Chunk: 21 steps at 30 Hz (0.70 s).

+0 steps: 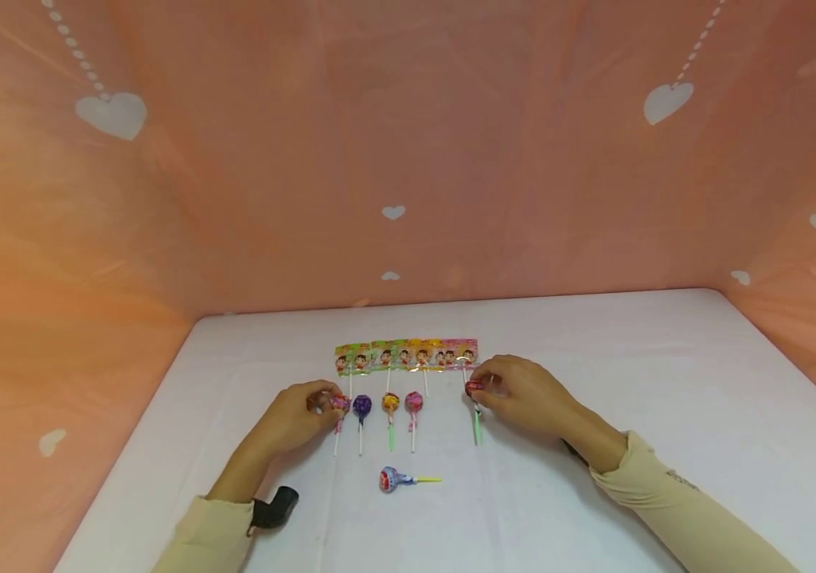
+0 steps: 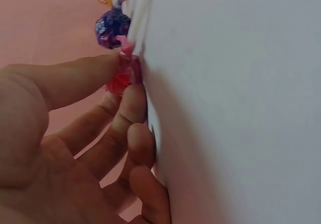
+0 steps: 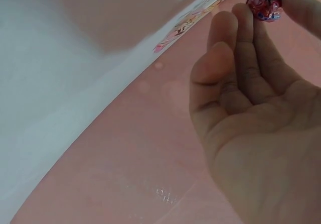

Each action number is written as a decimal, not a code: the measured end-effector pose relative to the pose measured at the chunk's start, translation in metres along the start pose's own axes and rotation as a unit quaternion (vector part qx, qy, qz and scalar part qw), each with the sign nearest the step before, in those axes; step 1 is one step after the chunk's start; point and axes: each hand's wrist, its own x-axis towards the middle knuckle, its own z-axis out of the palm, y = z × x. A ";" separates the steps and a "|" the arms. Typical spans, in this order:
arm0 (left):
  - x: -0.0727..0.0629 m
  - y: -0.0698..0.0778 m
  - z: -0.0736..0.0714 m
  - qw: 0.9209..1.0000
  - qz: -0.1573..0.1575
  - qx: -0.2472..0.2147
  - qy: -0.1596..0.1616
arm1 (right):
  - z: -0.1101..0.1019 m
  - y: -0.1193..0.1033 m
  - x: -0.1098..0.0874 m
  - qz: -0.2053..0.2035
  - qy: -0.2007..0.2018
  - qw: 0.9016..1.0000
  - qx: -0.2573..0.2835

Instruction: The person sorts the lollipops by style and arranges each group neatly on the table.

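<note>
My left hand [image 1: 293, 418] pinches a pink-red wrapped lollipop [image 2: 120, 81] by its head, between thumb and fingers, at the left end of a row. Beside it lie a purple lollipop [image 1: 362, 406], an orange-yellow one [image 1: 390, 402] and a pink one [image 1: 414, 401], sticks pointing toward me. Farther right, my right hand [image 1: 532, 398] holds a dark red lollipop [image 3: 266, 5] between thumb and fingertips; its green stick [image 1: 477, 428] points toward me. Nearer to me, a blue-and-red lollipop [image 1: 388, 479] lies sideways with its yellow stick to the right.
Behind the row, several flat-packed lollipops in green, orange and pink wrappers [image 1: 422, 354] lie side by side, sticks toward me. A white cloth [image 1: 594, 509] covers the table. Pink-orange curtains [image 1: 450, 159] with white hearts stand around its back and sides.
</note>
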 end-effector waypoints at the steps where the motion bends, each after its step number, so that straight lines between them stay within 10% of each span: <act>1: 0.000 0.000 0.000 1.000 -0.003 -0.002 0.002 | 0.000 0.000 0.000 0.000 -0.001 1.000 0.000; 21: 0.002 -0.001 0.000 1.000 -0.013 -0.025 0.001 | 0.007 -0.008 0.003 0.008 0.003 1.000 0.007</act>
